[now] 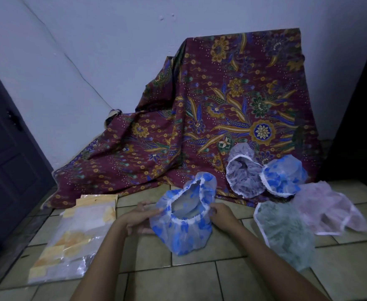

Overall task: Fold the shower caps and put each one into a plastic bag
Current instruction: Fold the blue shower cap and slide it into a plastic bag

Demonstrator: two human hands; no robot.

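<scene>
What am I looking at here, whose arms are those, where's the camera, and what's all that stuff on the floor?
There is no machine here. One camera is worn on a person's head and looks down, so the two arms are their own. The left hand and right hand grip the rim of a blue shower cap from either side. To the left lie clear plastic bags on the tiled floor. To the right lie four more: a grey-purple cap, second blue cap, green cap and pink cap. A patterned cloth is draped behind.

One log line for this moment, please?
left hand and right hand hold blue cap by rim | state: unfolded | other caps: four, at right | bags: left, on floor
</scene>
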